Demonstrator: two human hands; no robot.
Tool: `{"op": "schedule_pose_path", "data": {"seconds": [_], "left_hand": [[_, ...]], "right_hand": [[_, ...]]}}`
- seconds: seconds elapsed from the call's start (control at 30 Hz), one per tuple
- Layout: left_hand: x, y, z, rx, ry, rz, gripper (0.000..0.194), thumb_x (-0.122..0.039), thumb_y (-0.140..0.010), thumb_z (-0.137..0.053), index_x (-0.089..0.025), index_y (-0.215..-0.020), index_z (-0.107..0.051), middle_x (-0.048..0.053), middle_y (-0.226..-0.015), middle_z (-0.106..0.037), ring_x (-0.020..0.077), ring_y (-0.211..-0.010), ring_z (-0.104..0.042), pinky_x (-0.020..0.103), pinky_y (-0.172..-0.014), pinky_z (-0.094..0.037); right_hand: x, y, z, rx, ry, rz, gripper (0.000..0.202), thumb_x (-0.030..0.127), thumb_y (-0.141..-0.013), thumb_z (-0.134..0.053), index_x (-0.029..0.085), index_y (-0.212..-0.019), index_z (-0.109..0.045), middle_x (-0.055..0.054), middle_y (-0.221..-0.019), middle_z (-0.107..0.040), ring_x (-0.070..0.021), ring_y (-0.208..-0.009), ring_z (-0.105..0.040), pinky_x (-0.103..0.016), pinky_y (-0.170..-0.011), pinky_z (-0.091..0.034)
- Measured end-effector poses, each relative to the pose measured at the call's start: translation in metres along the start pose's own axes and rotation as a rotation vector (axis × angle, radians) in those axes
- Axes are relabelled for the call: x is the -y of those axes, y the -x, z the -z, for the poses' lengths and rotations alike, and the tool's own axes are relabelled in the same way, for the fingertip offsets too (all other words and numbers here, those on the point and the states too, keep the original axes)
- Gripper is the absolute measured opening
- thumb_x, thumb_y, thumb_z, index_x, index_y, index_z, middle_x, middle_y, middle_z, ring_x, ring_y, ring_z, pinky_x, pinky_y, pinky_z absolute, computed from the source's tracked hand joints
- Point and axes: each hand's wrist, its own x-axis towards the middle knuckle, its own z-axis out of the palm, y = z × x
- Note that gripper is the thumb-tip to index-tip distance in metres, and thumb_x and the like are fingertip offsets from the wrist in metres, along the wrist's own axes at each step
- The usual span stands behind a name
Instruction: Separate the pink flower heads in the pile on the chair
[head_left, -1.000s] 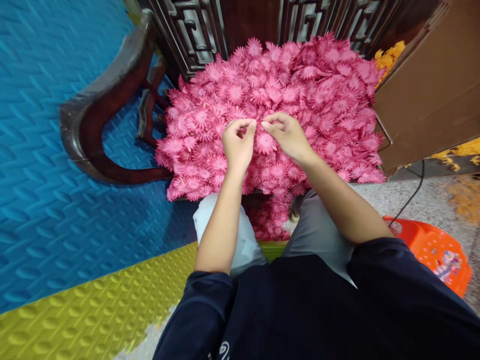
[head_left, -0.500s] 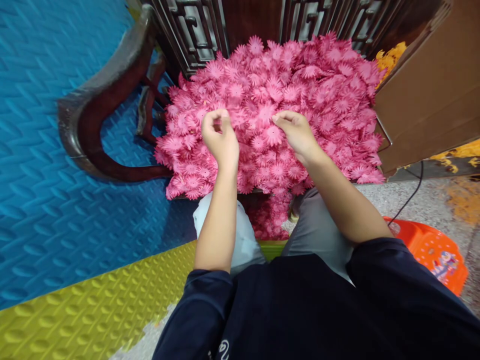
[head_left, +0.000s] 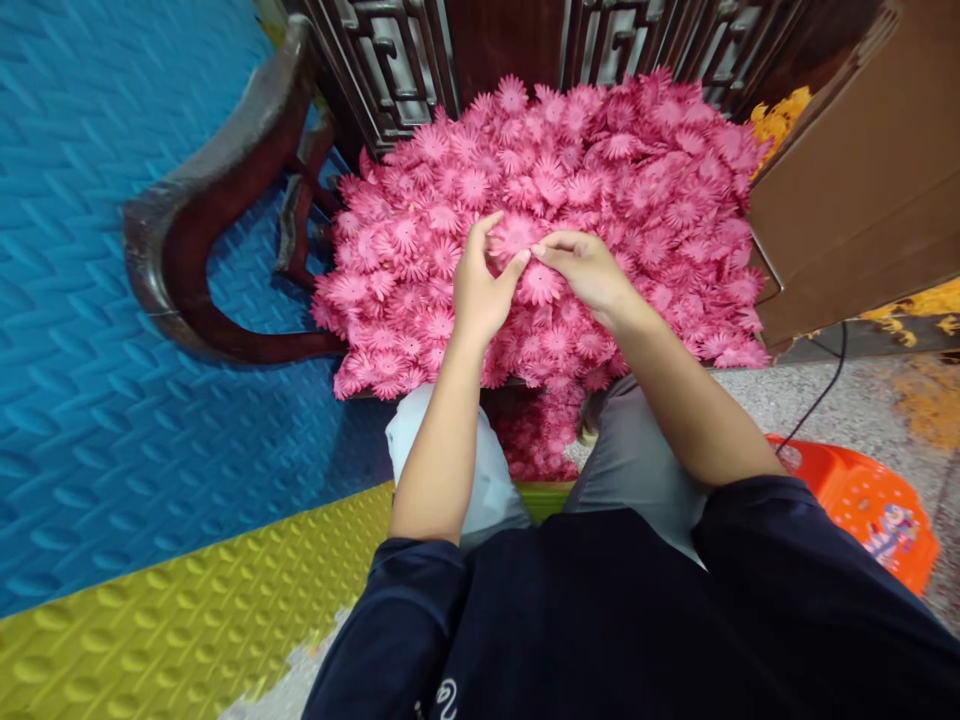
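Note:
A heap of pink artificial flower heads [head_left: 645, 190] with thin pointed petals lies beneath both my hands. Between the thumb and fingers of my right hand [head_left: 589, 268] a pink flower [head_left: 516, 233] is pinched by its near edge, held just over the heap. My left hand [head_left: 484, 285] is beside that flower on the left, thumb and forefinger spread apart around its near side. The left thumb tip comes close to the right fingertips; whether it touches the petals I cannot tell.
The heap rests on a dark wooden chair with a curved armrest [head_left: 180, 270] at left and a latticed back [head_left: 397, 70]. A brown cardboard box [head_left: 855, 190] stands at right, with orange flowers [head_left: 784, 115] behind it. An orange plastic stool [head_left: 862, 500] is at lower right.
My left hand has moved right, from apart to beside the flower, and its thumb and forefinger have opened. My right hand has shifted slightly left with the flower.

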Motion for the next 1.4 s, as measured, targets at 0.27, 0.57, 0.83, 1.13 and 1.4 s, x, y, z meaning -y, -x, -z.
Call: {"op": "schedule_pose_path", "data": {"seconds": [0.27,0.57,0.83,1.13,1.4], "left_hand": [[0.003,-0.006,0.022,-0.487,-0.210,0.042,0.040,-0.040,-0.077,-0.070,-0.028,-0.112,-0.055,0.006,-0.116,-0.061,0.0280,-0.126,-0.048,0.047,-0.105,-0.039],[-0.019,0.004,0.007,0.094,-0.149,-0.112,0.015,-0.038,-0.079,-0.068,-0.026,-0.087,-0.067,0.003,-0.093,-0.064,0.0206,-0.097,-0.060,0.039,-0.096,-0.046],[-0.015,0.002,0.006,0.021,-0.276,-0.089,0.008,-0.029,-0.078,-0.070,-0.023,-0.083,-0.071,0.002,-0.089,-0.066,0.0198,-0.092,-0.061,0.038,-0.091,-0.045],[-0.017,0.005,0.004,-0.032,-0.287,-0.102,0.012,-0.035,-0.080,-0.067,-0.023,-0.075,-0.067,0.003,-0.085,-0.065,0.0212,-0.091,-0.059,0.040,-0.093,-0.042],[-0.017,0.009,-0.004,-0.060,-0.329,-0.174,0.026,-0.045,-0.083,-0.060,-0.021,-0.074,-0.059,0.005,-0.089,-0.062,0.0245,-0.100,-0.057,0.043,-0.096,-0.041]], "right_hand": [[-0.007,-0.005,0.002,-0.078,-0.019,-0.024,0.016,0.029,-0.075,-0.071,0.018,-0.064,-0.066,0.001,-0.077,-0.068,-0.0101,-0.083,-0.061,-0.027,-0.089,-0.046],[-0.010,-0.005,0.004,-0.041,-0.118,-0.060,0.009,0.023,-0.075,-0.071,0.017,-0.082,-0.069,0.002,-0.077,-0.068,-0.0076,-0.074,-0.060,-0.025,-0.083,-0.048],[-0.011,-0.004,0.008,0.025,-0.109,-0.148,0.032,0.028,-0.067,-0.077,0.016,-0.096,-0.069,0.003,-0.068,-0.061,-0.0086,-0.070,-0.057,-0.025,-0.075,-0.049],[-0.006,-0.001,0.004,-0.031,-0.187,-0.189,0.036,0.031,-0.054,-0.086,0.014,-0.082,-0.069,0.003,-0.069,-0.064,-0.0052,-0.062,-0.053,-0.020,-0.065,-0.046],[-0.009,-0.001,0.008,0.020,-0.198,-0.219,0.034,0.041,-0.055,-0.085,0.016,-0.071,-0.067,0.005,-0.061,-0.057,-0.0031,-0.054,-0.045,-0.017,-0.050,-0.034]]}}
